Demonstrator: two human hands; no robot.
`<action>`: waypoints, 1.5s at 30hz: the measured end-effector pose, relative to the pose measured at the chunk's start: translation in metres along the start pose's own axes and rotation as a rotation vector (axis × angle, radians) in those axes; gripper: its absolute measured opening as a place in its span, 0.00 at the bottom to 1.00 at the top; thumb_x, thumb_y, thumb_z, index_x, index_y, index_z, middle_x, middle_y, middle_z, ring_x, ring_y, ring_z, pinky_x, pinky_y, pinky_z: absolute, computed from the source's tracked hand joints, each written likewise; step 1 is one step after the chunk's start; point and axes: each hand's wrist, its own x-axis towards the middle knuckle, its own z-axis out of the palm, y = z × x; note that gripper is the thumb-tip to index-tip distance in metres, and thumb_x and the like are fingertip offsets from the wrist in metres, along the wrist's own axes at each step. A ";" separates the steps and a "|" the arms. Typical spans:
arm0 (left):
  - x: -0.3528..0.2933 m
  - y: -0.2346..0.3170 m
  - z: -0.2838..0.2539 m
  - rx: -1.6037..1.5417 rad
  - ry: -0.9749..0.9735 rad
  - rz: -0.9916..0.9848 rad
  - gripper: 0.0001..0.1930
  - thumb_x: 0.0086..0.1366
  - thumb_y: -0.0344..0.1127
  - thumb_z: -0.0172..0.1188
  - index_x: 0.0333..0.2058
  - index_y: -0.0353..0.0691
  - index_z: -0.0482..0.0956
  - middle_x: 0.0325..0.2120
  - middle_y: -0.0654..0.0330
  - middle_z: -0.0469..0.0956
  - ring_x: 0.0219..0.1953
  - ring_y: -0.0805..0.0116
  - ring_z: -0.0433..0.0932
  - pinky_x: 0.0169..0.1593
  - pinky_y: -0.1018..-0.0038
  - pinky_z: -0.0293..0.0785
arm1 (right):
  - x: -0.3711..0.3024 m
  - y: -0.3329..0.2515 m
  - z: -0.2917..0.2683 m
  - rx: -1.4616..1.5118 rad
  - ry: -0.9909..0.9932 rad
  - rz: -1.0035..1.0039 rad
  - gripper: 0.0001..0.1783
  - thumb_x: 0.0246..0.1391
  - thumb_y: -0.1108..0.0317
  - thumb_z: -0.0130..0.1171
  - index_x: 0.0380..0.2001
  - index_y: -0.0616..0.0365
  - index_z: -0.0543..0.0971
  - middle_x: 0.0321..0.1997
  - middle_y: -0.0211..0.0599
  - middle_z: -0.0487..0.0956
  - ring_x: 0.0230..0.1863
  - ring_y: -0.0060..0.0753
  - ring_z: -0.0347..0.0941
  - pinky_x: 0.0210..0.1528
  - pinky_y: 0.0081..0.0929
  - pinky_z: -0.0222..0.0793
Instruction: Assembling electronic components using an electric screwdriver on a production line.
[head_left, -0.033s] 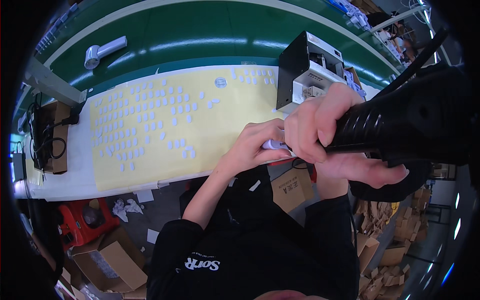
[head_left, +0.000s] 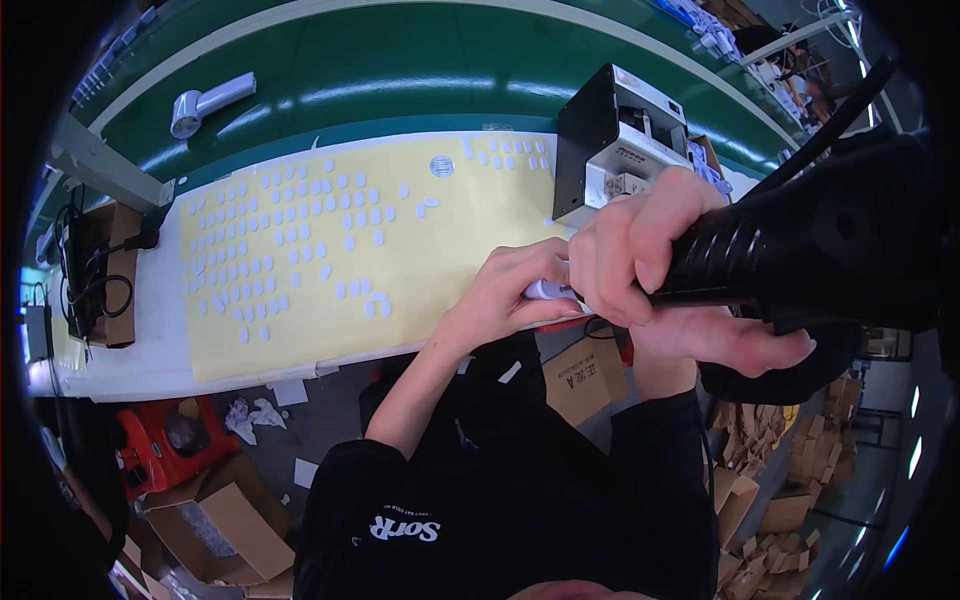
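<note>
My left hand [head_left: 505,292] is closed around a small white plastic part [head_left: 549,290] at the table's front edge. Only a piece of that part shows between thumb and fingers. My right hand [head_left: 650,265] grips a large black electric screwdriver [head_left: 800,245], which reaches in from the right, close to the camera. Its working end lies behind my right fingers, beside the white part, so I cannot tell whether they touch. Many small white oval pieces [head_left: 290,235] lie in loose rows on a yellow sheet [head_left: 430,260] to the left of my hands.
A black and white boxy machine [head_left: 590,130] stands just beyond my right hand. At the table's left end sits a cardboard box [head_left: 118,275] with black cables. A white tubular device [head_left: 212,103] lies on the green surface behind. Open cartons [head_left: 220,525] and a red stool [head_left: 165,445] are below.
</note>
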 end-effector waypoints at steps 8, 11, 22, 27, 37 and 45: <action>-0.001 0.000 0.000 0.017 -0.021 0.017 0.14 0.50 0.37 0.66 0.29 0.38 0.70 0.31 0.56 0.76 0.27 0.58 0.74 0.31 0.73 0.70 | -0.004 0.002 0.006 -0.008 0.037 -0.014 0.43 0.31 0.24 0.56 0.30 0.56 0.62 0.19 0.30 0.68 0.18 0.21 0.61 0.23 0.18 0.58; -0.001 0.003 -0.001 0.018 -0.033 -0.038 0.14 0.50 0.37 0.66 0.29 0.38 0.70 0.31 0.56 0.76 0.28 0.60 0.75 0.32 0.73 0.70 | -0.003 0.001 0.009 0.002 0.015 -0.048 0.43 0.32 0.25 0.56 0.30 0.56 0.62 0.19 0.30 0.68 0.18 0.21 0.61 0.23 0.18 0.58; 0.074 0.044 -0.050 0.323 0.094 -0.228 0.14 0.55 0.38 0.61 0.35 0.38 0.69 0.31 0.58 0.75 0.29 0.63 0.75 0.33 0.72 0.70 | -0.057 0.019 0.002 -0.258 0.743 -0.157 0.34 0.42 0.34 0.53 0.30 0.57 0.63 0.18 0.33 0.66 0.15 0.24 0.62 0.19 0.20 0.59; 0.144 -0.022 -0.091 1.094 -0.300 -0.011 0.19 0.56 0.47 0.58 0.40 0.43 0.67 0.33 0.61 0.72 0.29 0.56 0.75 0.32 0.69 0.71 | -0.061 0.090 -0.011 -0.192 0.885 -0.162 0.30 0.43 0.42 0.57 0.28 0.61 0.66 0.16 0.31 0.66 0.15 0.19 0.62 0.16 0.16 0.56; 0.173 -0.108 -0.197 1.296 -0.214 -0.076 0.29 0.55 0.51 0.58 0.49 0.38 0.64 0.45 0.51 0.69 0.48 0.53 0.70 0.46 0.63 0.69 | -0.060 0.127 0.005 -0.604 0.934 -0.123 0.27 0.38 0.47 0.64 0.26 0.62 0.71 0.13 0.24 0.66 0.13 0.16 0.59 0.17 0.15 0.53; 0.085 -0.069 -0.335 1.826 -0.228 -0.505 0.33 0.57 0.56 0.54 0.54 0.38 0.63 0.51 0.53 0.68 0.55 0.55 0.63 0.58 0.60 0.56 | -0.069 0.128 0.005 -0.620 0.934 -0.113 0.26 0.31 0.53 0.71 0.25 0.61 0.71 0.14 0.25 0.66 0.15 0.17 0.58 0.18 0.18 0.56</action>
